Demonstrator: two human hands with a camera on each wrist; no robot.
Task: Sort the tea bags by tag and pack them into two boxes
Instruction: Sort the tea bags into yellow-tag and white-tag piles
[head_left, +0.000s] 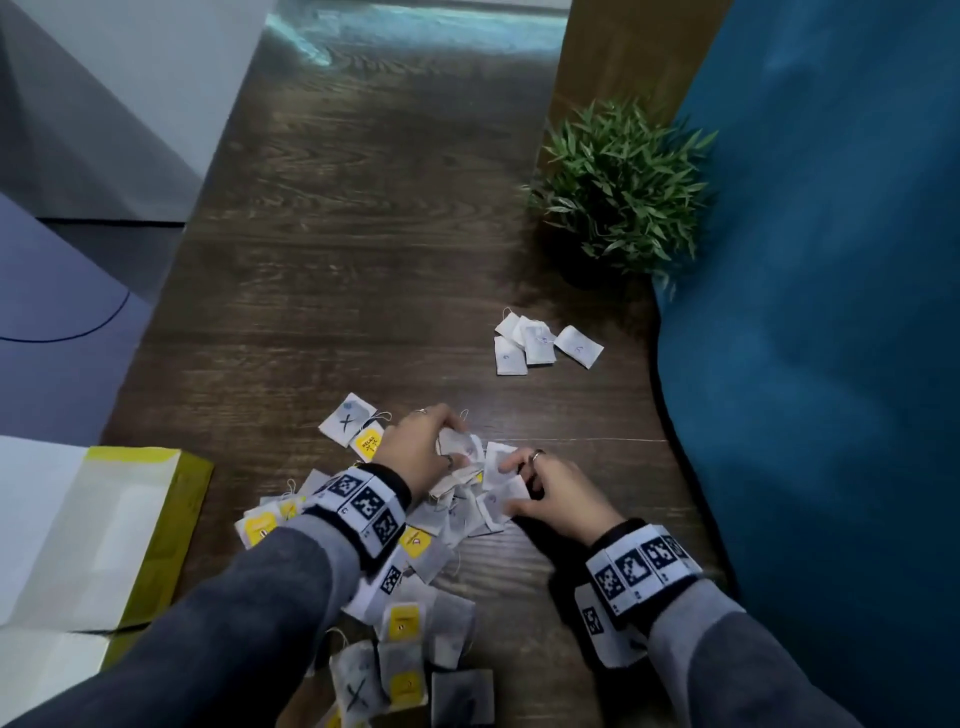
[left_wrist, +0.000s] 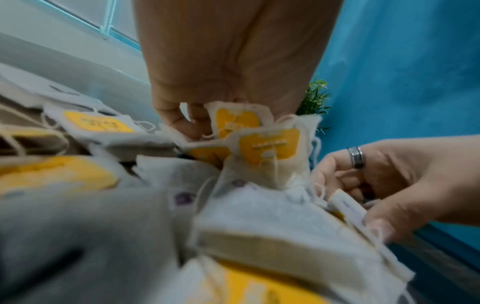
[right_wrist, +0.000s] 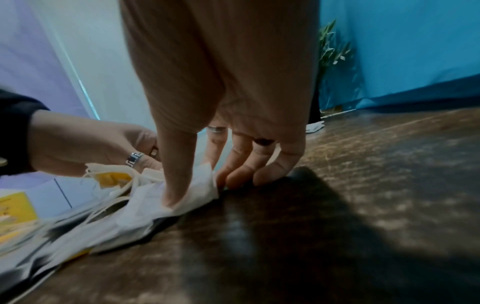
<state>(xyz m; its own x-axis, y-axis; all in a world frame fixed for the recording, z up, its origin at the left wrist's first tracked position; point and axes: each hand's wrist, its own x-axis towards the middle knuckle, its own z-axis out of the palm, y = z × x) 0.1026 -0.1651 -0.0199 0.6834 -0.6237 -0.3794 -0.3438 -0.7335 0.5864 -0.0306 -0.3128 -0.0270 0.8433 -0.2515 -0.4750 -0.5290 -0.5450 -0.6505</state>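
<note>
A loose pile of tea bags (head_left: 441, 525) lies on the dark wooden table (head_left: 337, 260); some have yellow tags, others pen marks. My left hand (head_left: 434, 441) reaches into the pile's far side, and its curled fingers (left_wrist: 182, 121) hold a bunch of yellow-tagged bags (left_wrist: 262, 148). My right hand (head_left: 522, 480) is at the pile's right edge, where its thumb (right_wrist: 174, 185) and fingers pinch a white tea bag (right_wrist: 200, 195) against the table. A small group of white marked bags (head_left: 540, 343) lies apart at the far right. One X-marked bag (head_left: 347, 418) sits just beyond the pile.
A flattened white and yellow box (head_left: 104, 535) lies at the table's left edge. A potted green plant (head_left: 618, 187) stands at the far right. Blue fabric (head_left: 831, 364) borders the right side. Bare table stretches beyond the pile.
</note>
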